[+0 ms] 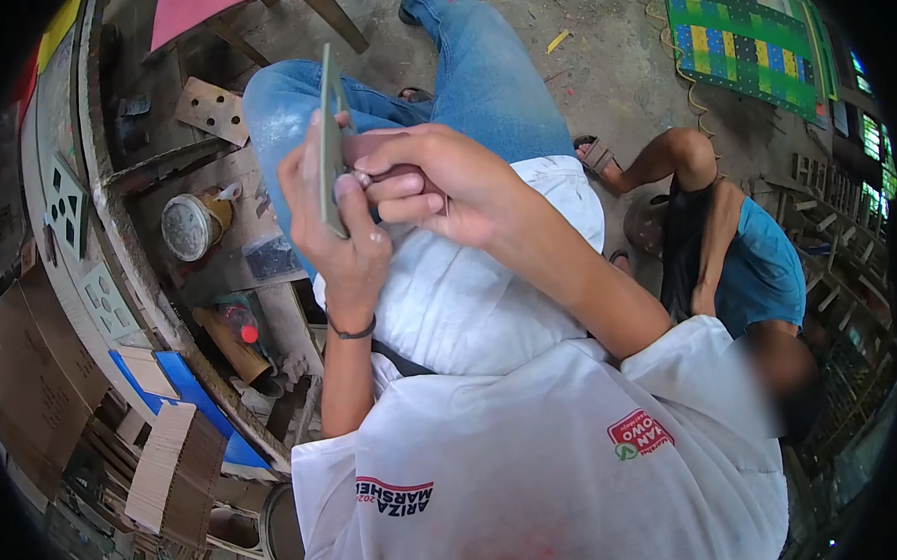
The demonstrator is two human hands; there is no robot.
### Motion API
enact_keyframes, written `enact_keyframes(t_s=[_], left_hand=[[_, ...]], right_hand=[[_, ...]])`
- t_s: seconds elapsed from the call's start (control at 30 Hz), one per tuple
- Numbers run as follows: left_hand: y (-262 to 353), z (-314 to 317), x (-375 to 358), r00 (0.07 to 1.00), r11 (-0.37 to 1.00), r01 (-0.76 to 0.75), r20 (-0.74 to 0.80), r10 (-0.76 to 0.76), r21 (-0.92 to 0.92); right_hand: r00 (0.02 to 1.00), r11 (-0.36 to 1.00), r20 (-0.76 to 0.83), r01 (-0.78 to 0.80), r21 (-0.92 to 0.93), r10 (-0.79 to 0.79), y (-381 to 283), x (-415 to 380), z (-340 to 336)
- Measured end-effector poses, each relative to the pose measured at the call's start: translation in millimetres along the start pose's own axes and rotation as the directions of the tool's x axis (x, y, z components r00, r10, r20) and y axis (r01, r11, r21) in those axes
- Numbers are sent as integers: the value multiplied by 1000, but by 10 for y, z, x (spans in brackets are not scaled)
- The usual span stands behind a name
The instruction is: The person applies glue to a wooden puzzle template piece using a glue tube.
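Observation:
My left hand [345, 249] grips a thin grey-green panel [330, 175], which stands nearly edge-on to me above my lap. My fingers are behind it and the thumb is on the near face. My right hand [444, 180] is closed, its fingertips against the panel's near face beside my left thumb. A brownish-pink flat piece [368, 147] shows at the right fingers, perhaps sandpaper; what they pinch is mostly hidden. Similar grey-green panels with cut-out holes, one with diamond shapes [66, 207] and a paler one [108, 301], lie on the bench to the left.
A paint-smeared bucket [188, 228] and a brown board with round holes [211, 111] are left of my knees. Cardboard [177, 472] lies lower left. A co-worker in a blue shirt [763, 266] sits close on my right. Green patterned panels [744, 52] lie at upper right.

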State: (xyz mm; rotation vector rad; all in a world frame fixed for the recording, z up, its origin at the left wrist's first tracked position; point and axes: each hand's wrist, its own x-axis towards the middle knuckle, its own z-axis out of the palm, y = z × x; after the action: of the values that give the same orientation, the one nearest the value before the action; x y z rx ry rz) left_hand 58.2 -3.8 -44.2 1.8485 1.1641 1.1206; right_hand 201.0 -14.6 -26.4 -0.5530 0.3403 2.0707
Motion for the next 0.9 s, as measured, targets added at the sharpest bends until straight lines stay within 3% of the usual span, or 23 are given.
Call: enact_keyframes(t_s=[0.07, 0.1, 0.13, 0.17, 0.2, 0.23, 0.27, 0.3, 0.33, 0.4, 0.47, 0.53, 0.57, 0.63, 0.7, 0.8, 0.9], left_hand=[[-29, 18, 33, 1000, 994, 1, -16, -3, -109], [30, -54, 69, 998, 996, 37, -52, -33, 75], [35, -139, 72, 997, 995, 48, -57, -43, 82], [9, -218, 110, 951, 955, 280, -109, -291, -100], [16, -269, 148, 845, 830, 476, -112, -523, -290], [117, -298, 188, 803, 779, 531, -96, -588, -333], [94, -340, 174, 797, 775, 538, -99, -596, -333], [59, -387, 207, 800, 678, 542, 58, -597, -497], [49, -404, 245, 805, 548, 543, 209, -555, -636], [112, -453, 279, 781, 544, 579, 221, -585, -607], [147, -512, 310, 709, 445, 665, 321, -628, -600], [137, -564, 301, 670, 438, 707, 330, -664, -555], [134, -573, 300, 628, 424, 751, 349, -695, -506], [164, -580, 322, 620, 391, 758, 388, -682, -523], [179, -566, 322, 609, 353, 764, 423, -671, -540], [189, -535, 338, 629, 430, 755, 362, -688, -495], [316, -629, 403, 645, 411, 759, 495, -583, -506]], right_hand=[[1000, 1000, -10, 2, 15, -2, -41, -14, 13], [999, 997, -23, 46, -68, -47, -61, -115, 79], [996, 985, -29, 81, -153, -87, -73, -219, 127], [978, 911, -43, 173, -374, -203, -108, -316, 136], [980, 909, -35, 166, -382, -194, -139, -303, 89], [874, 469, 119, 363, -805, -472, -123, -284, -15], [712, -163, 397, 375, -912, -579, -84, -276, -103], [664, -275, 492, 411, -869, -562, -39, -258, -135], [665, -281, 498, 413, -866, -557, -34, -206, -157], [549, -660, 746, 406, -633, -377, -15, -130, -174], [582, -688, 746, 397, -607, -323, -73, -141, -110], [586, -753, 795, 449, -481, -158, -174, -102, -72], [585, -754, 795, 448, -481, -159, -223, -85, -64], [549, -767, 835, 522, -373, -32, -310, -64, -53], [591, -765, 806, 511, -392, -18, -296, -94, -38], [651, -760, 759, 489, -428, -9, -251, -100, -32], [667, -759, 744, 468, -452, -31, -266, -151, 8]])
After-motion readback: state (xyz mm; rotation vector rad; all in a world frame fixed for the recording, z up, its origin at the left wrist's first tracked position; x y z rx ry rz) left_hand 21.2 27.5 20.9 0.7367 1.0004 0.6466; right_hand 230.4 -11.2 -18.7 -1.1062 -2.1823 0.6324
